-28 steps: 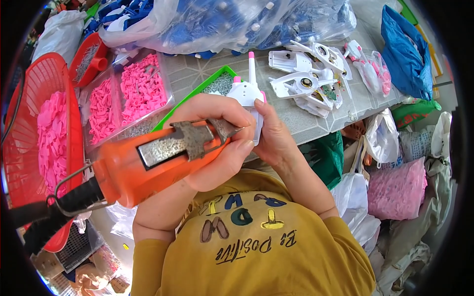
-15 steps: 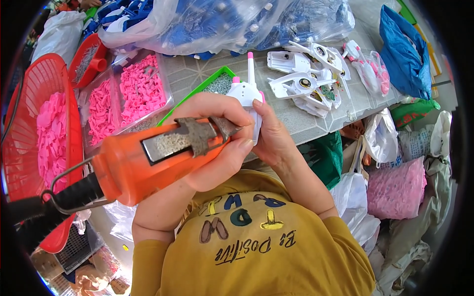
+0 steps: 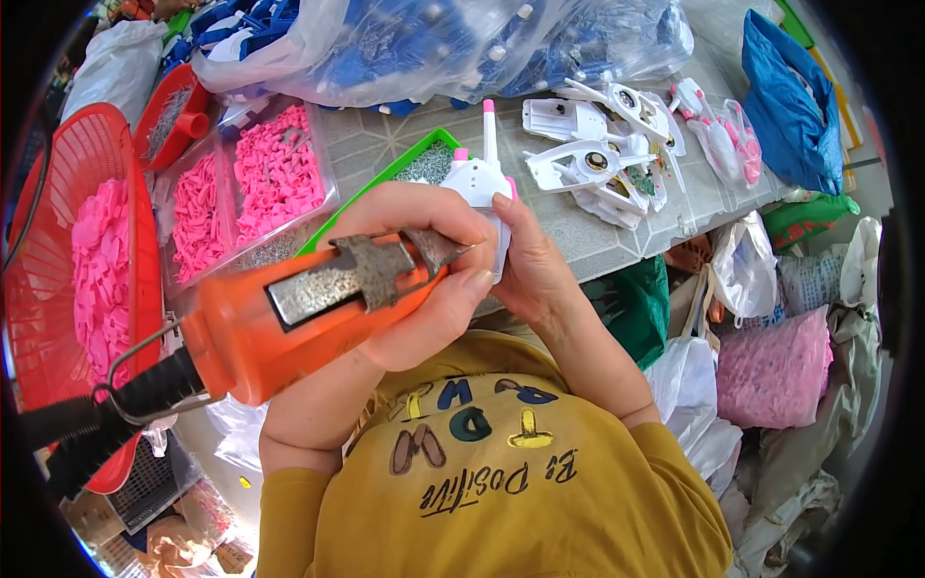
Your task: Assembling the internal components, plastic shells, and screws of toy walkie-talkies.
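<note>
My left hand (image 3: 429,289) grips an orange electric screwdriver (image 3: 289,323) with a black cable at its rear, its tip pointing at a white toy walkie-talkie (image 3: 482,173) with a pink antenna. My right hand (image 3: 535,265) holds that toy upright against the table edge, thumb on its side. The screwdriver's tip is hidden behind my fingers. Behind the toy lies a green tray (image 3: 424,159) of small screws.
A clear box of pink plastic parts (image 3: 246,197) and a red basket (image 3: 67,270) of pink pieces sit left. White toy shells (image 3: 602,154) lie on the table right, clear bags of blue parts (image 3: 434,43) behind. Plastic bags (image 3: 771,371) crowd the floor at right.
The screwdriver has shifted slightly rightward and closer to the toy; both hands stay in nearly the same place.
</note>
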`<state>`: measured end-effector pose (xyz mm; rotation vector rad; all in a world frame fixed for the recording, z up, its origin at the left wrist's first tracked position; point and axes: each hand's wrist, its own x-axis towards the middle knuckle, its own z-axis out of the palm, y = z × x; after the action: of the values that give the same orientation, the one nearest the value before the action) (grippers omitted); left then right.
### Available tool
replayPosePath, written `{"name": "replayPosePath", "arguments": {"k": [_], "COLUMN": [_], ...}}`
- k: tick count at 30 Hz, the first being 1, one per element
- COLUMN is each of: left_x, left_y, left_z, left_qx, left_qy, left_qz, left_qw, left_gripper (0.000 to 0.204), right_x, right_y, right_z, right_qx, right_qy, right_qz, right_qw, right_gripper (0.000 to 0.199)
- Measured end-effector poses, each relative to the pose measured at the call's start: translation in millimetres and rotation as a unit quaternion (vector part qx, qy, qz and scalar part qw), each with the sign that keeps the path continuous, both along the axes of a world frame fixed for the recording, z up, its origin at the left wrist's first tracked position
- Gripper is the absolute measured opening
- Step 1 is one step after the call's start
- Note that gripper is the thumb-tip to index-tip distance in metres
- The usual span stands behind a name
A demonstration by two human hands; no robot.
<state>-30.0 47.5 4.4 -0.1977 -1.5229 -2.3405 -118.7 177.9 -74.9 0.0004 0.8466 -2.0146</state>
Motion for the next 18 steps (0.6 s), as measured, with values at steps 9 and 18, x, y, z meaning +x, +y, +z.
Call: {"name": "replayPosePath", "arguments": {"k": [9, 18], "left_x": [9.2, 22.1], "left_y": [0.0, -15.7], "left_z": [9.5, 10.9], "left_qx": [-0.029, -0.095], "left_qy": [-0.006, 0.069], "left_qz": [0.046, 0.161], "left_qw": [0.999, 0.980], "left_gripper": [0.021, 0.030], "right_x": [-0.7, -1.4], "right_y": [-1.4, 5.8], "right_z": [-3.3, 2.4], "right_qx": [-0.011, -0.019], "right_qy": [0.008, 0.039], "right_qz": [-0.014, -0.045], "right_qw": [1.000, 0.998], "right_gripper": [0.056, 0.061]}}
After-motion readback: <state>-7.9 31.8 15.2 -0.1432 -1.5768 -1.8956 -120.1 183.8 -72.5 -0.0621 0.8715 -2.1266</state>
